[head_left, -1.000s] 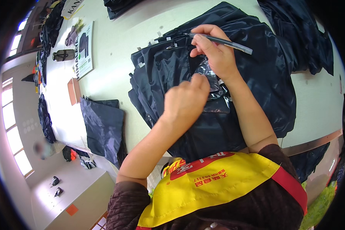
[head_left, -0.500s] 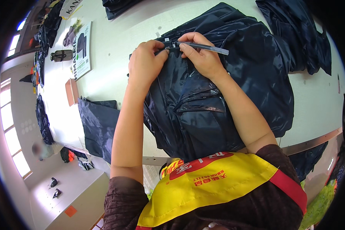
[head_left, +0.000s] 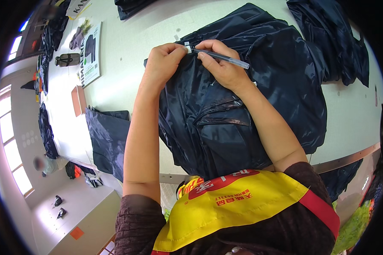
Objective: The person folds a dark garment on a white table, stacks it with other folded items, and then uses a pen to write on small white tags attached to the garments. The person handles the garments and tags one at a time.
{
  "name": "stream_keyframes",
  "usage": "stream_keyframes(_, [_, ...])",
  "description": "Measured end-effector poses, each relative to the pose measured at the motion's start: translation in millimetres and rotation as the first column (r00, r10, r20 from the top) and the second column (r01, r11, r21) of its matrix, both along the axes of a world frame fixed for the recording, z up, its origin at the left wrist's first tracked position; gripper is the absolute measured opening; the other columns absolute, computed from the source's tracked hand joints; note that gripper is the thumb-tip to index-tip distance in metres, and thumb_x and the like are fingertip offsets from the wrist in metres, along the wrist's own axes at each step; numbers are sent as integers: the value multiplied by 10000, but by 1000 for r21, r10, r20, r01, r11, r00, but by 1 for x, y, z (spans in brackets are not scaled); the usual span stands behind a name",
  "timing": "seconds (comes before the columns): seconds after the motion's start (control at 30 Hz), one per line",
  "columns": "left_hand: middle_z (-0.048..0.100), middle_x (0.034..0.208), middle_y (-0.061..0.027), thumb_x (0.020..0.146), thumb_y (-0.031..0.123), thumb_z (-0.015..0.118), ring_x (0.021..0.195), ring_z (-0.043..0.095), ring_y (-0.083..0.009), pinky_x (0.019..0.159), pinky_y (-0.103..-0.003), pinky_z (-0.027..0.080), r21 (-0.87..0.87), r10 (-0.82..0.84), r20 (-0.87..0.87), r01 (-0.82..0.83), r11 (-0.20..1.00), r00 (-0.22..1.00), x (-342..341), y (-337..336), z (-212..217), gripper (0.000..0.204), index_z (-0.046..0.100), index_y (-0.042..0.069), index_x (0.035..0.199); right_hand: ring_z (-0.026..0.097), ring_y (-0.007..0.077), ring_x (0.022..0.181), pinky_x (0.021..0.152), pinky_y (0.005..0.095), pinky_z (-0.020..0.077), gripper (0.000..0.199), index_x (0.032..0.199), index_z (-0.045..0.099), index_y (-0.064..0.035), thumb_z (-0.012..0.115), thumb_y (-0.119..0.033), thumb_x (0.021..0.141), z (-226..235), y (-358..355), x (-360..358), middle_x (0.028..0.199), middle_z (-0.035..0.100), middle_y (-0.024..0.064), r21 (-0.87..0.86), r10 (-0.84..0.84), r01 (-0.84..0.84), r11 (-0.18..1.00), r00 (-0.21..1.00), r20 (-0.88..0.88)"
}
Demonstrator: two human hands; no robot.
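Note:
A dark navy, shiny garment (head_left: 285,89) lies folded in a heap before me on the white table. At its upper edge sits a small white label (head_left: 189,48), pinched between the thumb and fingers of my left hand (head_left: 162,64). In the fingers of my right hand (head_left: 224,71) is a pen (head_left: 229,59) with a clear barrel. Its writing end points left toward the label, while the back end juts out past my knuckles. Whether the tip touches the label cannot be made out. Both wrists rest close over the garment.
Another dark garment (head_left: 334,40) lies at the far right of the table (head_left: 119,76), and a folded dark cloth (head_left: 108,138) hangs over its near left edge. Further left are a printed sheet (head_left: 92,55), an open cardboard box (head_left: 78,100) and a greenish jar-like container (head_left: 68,60).
The label's white face now shows beside my left thumb, where it was mostly covered before. My right hand and the pen have shifted slightly left and down.

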State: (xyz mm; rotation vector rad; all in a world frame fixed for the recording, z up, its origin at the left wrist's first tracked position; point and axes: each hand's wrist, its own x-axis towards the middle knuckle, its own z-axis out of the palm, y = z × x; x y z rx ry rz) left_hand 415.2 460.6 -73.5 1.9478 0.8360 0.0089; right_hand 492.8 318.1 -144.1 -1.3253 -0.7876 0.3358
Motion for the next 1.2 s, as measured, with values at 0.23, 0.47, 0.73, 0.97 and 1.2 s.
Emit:
stream_keyframes(0.23, [628,803,-16,844,206,589,736,534,-84,696,-204,422,-17,-4,30,5,1000,1000,0,2,-4,254,683,-1,957,605,189,739,681,272,481,187,975,584,-3,615,-124,835,0,2,0,841,632,110,1,-4,4,1000,1000,15])
stream_keyframes(0.47, [622,803,-3,843,204,591,727,520,-73,683,-194,408,-25,4,19,-3,1000,1000,0,0,-2,246,680,6,960,599,185,733,683,279,479,188,975,585,-5,612,-132,838,2,0,0,834,627,105,-22,17,-17,1000,1000,13])
stream_keyframes(0.73, [615,792,2,846,216,592,700,507,-67,659,-186,398,-11,-2,50,3,1000,999,-3,1,-3,254,678,1,953,587,143,724,669,258,476,173,973,585,-8,597,-129,849,0,0,1,828,627,80,-23,-4,4,1000,1000,1])
stream_keyframes(0.97, [610,756,-6,785,188,666,654,519,-78,622,-199,420,-32,-80,21,81,996,997,-15,0,13,249,669,-20,922,575,77,680,636,200,470,184,1029,565,-10,567,-123,884,-1,-2,2,827,617,57,236,24,56,970,946,-322])
stream_keyframes(1.2, [625,902,-69,731,129,653,749,630,-236,640,-327,520,686,-432,20,302,662,902,-34,-86,27,116,657,94,841,596,98,652,611,219,511,190,1037,560,18,551,-110,897,22,-14,17,820,619,77,366,13,132,921,930,-367])
